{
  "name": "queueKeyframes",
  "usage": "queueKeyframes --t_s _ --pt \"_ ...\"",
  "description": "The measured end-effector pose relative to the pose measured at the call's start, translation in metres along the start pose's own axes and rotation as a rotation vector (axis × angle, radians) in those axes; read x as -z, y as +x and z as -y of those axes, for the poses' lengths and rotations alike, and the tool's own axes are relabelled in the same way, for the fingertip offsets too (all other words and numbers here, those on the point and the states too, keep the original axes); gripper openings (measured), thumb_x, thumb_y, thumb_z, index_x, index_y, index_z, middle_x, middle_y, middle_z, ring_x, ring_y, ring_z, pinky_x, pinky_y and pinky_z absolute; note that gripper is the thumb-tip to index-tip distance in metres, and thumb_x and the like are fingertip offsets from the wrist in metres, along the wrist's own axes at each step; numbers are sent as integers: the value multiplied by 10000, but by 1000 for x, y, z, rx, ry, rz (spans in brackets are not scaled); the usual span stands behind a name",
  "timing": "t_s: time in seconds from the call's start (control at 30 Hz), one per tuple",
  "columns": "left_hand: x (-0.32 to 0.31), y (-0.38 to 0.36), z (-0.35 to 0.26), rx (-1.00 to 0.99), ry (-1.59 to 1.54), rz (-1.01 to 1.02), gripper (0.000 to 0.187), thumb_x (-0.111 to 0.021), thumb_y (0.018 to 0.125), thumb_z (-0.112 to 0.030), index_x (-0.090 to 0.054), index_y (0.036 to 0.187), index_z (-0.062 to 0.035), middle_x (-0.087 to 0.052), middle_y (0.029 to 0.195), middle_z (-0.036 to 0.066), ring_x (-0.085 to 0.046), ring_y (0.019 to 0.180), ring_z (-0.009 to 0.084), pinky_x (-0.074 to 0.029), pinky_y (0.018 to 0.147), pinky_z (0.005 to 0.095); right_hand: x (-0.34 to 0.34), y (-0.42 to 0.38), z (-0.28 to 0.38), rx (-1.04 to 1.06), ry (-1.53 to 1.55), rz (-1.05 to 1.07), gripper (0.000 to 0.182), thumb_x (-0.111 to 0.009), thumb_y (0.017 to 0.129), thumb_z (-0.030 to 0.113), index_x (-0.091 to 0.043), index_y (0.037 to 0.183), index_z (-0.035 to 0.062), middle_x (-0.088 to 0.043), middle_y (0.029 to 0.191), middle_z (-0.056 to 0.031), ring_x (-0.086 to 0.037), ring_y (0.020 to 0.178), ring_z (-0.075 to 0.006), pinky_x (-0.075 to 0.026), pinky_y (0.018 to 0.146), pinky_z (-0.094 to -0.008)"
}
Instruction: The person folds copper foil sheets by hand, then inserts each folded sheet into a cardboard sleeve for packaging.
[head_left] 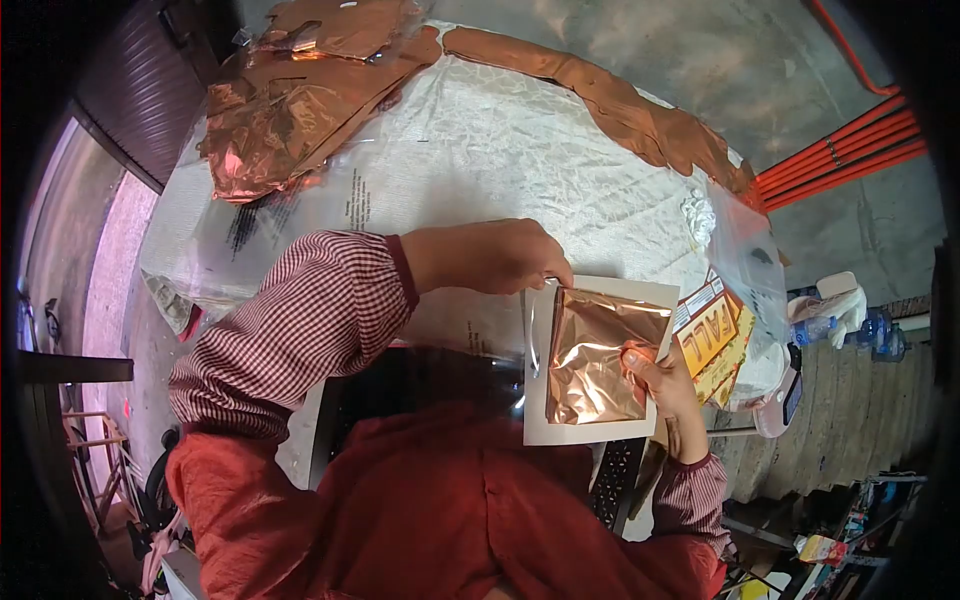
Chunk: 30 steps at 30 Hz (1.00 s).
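Note:
My right hand (665,385) grips a white card (538,425) from its right side, thumb pressed on top. Flat on that card lies a folded packet of shiny copper-coloured foil (590,375), creased and catching the light. At the upper left corner of the card and foil, my left hand (520,255) is closed, its fingertips pinching the card's top edge. Just beyond my right hand, printed cards (712,335) in yellow and orange, one reading "FALL", lie partly behind the white card.
A white cloth-like sheet (480,130) covers the table. Copper foil pieces (300,110) are heaped at the far left, and a long copper foil strip (600,90) runs along the far edge. Clear plastic film (310,215) lies left, crumpled white material (698,215) right.

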<state>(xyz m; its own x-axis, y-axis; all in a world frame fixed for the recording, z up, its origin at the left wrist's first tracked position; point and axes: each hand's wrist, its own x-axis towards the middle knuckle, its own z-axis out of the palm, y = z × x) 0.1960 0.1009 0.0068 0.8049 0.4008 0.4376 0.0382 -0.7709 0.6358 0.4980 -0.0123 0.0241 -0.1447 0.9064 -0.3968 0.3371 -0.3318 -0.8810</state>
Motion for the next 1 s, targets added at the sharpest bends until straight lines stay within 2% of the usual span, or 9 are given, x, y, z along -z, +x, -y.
queueKeyframes --t_s 0.03,0.1,0.2,0.3,0.4,0.57,0.8,0.83,1.0 --pt "1 2 -3 1 -3 -1 201 -625 770 -4 -654 966 -41 -627 823 159 -615 805 318 -463 724 409 2 1 -1 23 -41 24 225 -696 856 218 -657 861 -3 -625 667 -9 -474 475 -39 -349 405 -202" --pt "6 4 -9 124 7 116 67 -623 753 -3 -604 812 -27 -618 784 145 -610 793 315 -460 679 414 2 2 0 45 -82 49 229 -696 856 223 -657 851 -3 -623 664 -5 -477 480 -34 -348 406 -198" --pt "5 5 -2 175 108 231 79 -609 743 -17 -531 745 -28 -581 767 120 -587 736 321 -445 627 421 1 3 8 20 -111 16 220 -656 892 212 -674 816 7 -576 606 21 -472 503 -39 -345 442 -223" --pt "0 -3 -2 -1 177 66 47 -578 800 -69 -559 792 -27 -527 774 107 -535 709 300 -423 643 386 6 6 17 -107 -84 69 219 -666 883 220 -677 814 13 -586 612 14 -492 507 -44 -364 435 -222" --pt "3 -2 -8 -27 187 -27 35 -575 790 -67 -555 774 -43 -527 808 96 -532 727 277 -422 654 377 8 13 20 -120 -42 116 225 -678 873 229 -680 810 13 -597 627 8 -507 508 -47 -380 430 -211" --pt "8 -1 -11 -120 314 18 19 -567 789 -75 -573 774 -64 -516 820 71 -540 769 242 -425 705 354 8 21 30 -134 8 133 238 -707 836 220 -669 864 -14 -589 660 -17 -487 445 -84 -366 364 -224" --pt "-6 -8 -15 -188 536 74 56 -549 785 -119 -550 732 -102 -490 827 32 -534 805 200 -432 740 317 17 33 13 -183 -82 208 203 -699 849 206 -683 884 7 -627 726 4 -534 614 -62 -411 553 -231" --pt "-6 -8 -18 -196 528 79 56 -549 785 -119 -550 732 -102 -490 827 32 -534 805 200 -432 740 317 18 33 12 -192 -97 213 193 -696 852 198 -687 889 8 -631 729 9 -537 644 -58 -411 585 -233" --pt "-11 -11 -13 -48 329 183 104 -580 814 -143 -529 760 -71 -527 813 69 -556 771 250 -444 712 368 10 30 18 -108 -118 184 202 -692 856 199 -684 891 1 -608 691 13 -516 599 -52 -389 511 -225"
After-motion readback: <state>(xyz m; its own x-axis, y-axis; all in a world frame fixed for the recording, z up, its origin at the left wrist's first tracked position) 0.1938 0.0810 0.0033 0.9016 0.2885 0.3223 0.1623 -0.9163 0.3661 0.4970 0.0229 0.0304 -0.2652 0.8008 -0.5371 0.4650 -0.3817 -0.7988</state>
